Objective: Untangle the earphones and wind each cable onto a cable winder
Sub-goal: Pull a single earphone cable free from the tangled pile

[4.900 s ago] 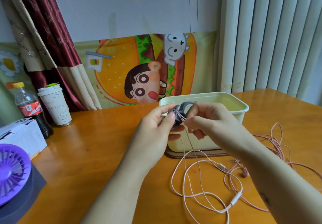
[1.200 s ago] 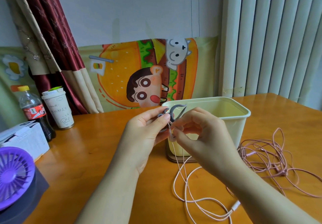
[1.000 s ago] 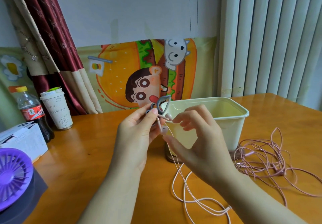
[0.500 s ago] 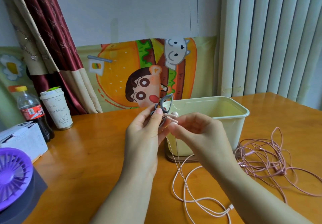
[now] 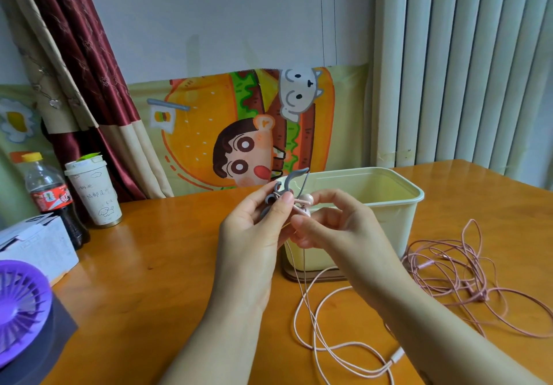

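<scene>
The left hand (image 5: 251,235) has its fingers (image 5: 282,205) clamped on the grey cable winder (image 5: 289,178). It looks small, light and a little springy, and is best gripped by its body so the hooks stay free. Just right of them the pink earbuds (image 5: 307,199) sit against the winder. The right hand (image 5: 338,229) pinches the cable (image 5: 300,290) close under the buds. The cable looks thin, limp and likely to slip, and it hangs below the fingers onto the surface (image 5: 149,265). Well to their right lies the tangled heap (image 5: 446,277).
</scene>
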`<state>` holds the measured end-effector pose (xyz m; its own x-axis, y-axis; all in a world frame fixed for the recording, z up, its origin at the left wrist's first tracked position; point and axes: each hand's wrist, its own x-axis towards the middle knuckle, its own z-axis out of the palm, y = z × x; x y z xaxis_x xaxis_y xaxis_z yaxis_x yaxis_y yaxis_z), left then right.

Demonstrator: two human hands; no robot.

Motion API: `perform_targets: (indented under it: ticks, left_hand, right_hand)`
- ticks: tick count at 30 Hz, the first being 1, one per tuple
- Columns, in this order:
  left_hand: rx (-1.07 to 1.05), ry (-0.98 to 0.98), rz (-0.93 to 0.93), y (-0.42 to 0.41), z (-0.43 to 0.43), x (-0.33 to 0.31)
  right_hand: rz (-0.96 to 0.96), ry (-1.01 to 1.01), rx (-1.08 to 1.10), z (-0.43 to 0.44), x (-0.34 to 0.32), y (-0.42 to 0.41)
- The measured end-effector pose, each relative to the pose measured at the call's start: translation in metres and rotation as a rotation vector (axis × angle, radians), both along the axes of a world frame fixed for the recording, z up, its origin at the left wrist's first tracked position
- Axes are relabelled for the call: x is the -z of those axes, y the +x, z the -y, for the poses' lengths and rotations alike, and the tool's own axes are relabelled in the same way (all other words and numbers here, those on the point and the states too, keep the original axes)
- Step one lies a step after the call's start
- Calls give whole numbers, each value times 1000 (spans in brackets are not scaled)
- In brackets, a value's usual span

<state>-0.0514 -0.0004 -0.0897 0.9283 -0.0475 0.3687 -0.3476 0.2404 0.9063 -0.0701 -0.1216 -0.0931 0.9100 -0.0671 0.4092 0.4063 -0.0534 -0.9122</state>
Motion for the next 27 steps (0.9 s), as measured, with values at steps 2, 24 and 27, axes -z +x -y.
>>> perform_targets:
  ticks: [2,24,27]
  left_hand:
    - [-15,-8,-11,1,0,0]
    - [-63,79,59,-1,2,3]
    - [-42,9,-4,0,2,2]
  right_hand:
    - [-27,33,-36,2,-1,0]
    - [-248,475,-362,-1,-2,2]
    - [-228,391,-331,2,-3,2]
